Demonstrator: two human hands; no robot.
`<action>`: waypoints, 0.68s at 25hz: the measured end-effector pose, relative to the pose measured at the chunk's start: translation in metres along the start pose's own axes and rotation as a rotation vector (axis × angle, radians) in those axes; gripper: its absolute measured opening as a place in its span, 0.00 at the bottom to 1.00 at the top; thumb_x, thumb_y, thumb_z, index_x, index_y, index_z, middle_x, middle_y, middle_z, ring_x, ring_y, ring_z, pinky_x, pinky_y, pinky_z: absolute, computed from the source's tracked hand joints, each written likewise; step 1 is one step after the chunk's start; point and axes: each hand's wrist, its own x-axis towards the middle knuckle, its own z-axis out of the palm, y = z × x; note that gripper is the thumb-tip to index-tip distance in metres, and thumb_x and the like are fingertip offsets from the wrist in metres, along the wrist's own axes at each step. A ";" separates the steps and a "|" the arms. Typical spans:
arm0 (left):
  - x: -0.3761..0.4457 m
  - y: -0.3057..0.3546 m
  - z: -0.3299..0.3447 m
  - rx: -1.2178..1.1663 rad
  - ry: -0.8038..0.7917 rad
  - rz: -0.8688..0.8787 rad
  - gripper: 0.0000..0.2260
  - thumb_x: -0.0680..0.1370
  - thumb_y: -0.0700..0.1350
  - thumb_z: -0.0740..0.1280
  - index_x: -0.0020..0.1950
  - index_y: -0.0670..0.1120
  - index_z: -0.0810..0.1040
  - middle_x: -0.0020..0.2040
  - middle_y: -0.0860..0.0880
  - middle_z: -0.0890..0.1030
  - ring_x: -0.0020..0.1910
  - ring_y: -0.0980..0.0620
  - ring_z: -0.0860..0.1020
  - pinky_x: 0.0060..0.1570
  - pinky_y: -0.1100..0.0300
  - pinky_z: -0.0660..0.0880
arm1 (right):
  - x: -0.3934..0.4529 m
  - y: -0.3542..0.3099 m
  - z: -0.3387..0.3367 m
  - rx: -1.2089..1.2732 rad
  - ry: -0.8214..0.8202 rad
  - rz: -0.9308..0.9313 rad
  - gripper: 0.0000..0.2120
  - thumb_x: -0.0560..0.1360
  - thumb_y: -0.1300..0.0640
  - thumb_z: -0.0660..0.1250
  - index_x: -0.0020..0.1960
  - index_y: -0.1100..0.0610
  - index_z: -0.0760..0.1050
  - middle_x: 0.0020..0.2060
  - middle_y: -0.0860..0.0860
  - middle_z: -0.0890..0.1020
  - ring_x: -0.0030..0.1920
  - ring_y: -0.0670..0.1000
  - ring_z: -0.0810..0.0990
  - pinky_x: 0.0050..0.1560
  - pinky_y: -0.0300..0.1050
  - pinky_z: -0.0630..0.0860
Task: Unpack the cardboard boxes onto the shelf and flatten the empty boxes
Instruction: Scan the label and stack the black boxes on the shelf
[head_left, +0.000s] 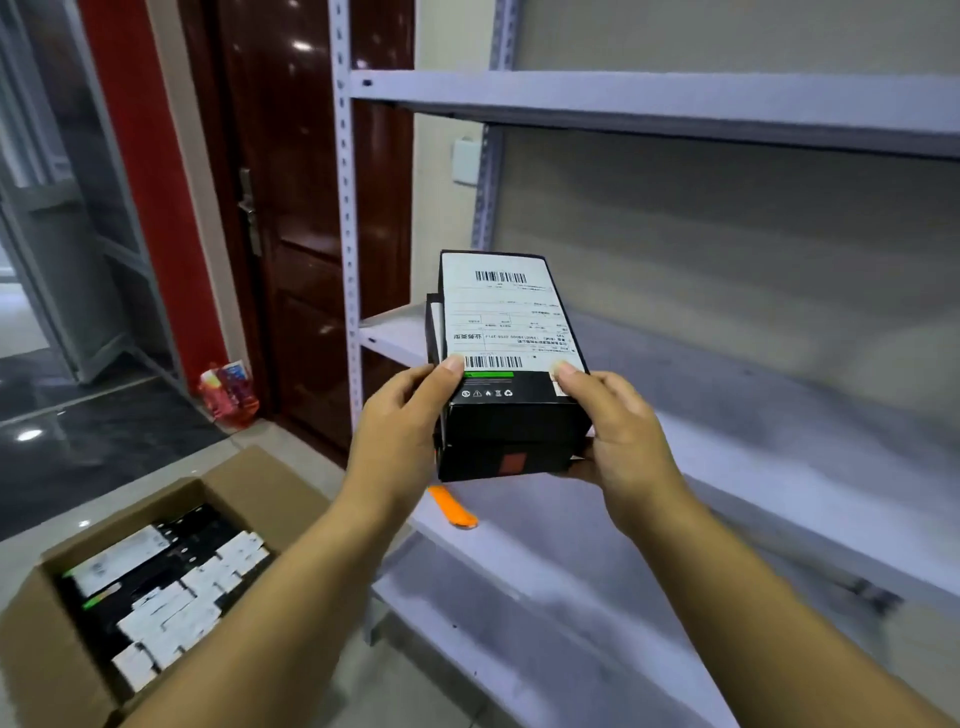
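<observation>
Btw both hands (400, 431): blk boxes (511, 364)

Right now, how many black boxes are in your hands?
2, stacked: top box above, lower box beneath; left hand and right hand grip them. More may hide behind.

label print (506, 317) too small to read, cardboard box (62, 644) cropped at left edge
</observation>
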 end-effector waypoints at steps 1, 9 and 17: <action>-0.001 0.004 0.011 -0.011 -0.027 0.010 0.21 0.71 0.57 0.66 0.55 0.44 0.81 0.49 0.48 0.85 0.49 0.49 0.83 0.49 0.53 0.77 | -0.005 -0.008 -0.011 -0.008 0.019 -0.016 0.11 0.77 0.49 0.65 0.50 0.57 0.73 0.28 0.40 0.81 0.33 0.45 0.82 0.35 0.45 0.80; -0.011 0.046 0.086 -0.037 -0.263 0.162 0.18 0.72 0.58 0.64 0.54 0.49 0.82 0.49 0.53 0.85 0.52 0.53 0.82 0.53 0.55 0.76 | -0.051 -0.068 -0.076 -0.054 0.165 -0.194 0.13 0.78 0.47 0.62 0.53 0.56 0.78 0.35 0.42 0.83 0.40 0.50 0.82 0.37 0.43 0.79; -0.005 0.101 0.119 -0.066 -0.527 0.361 0.14 0.71 0.61 0.64 0.50 0.57 0.84 0.52 0.51 0.84 0.55 0.50 0.80 0.50 0.55 0.77 | -0.087 -0.120 -0.081 -0.054 0.336 -0.404 0.12 0.79 0.51 0.58 0.52 0.51 0.80 0.42 0.46 0.86 0.43 0.48 0.84 0.46 0.51 0.83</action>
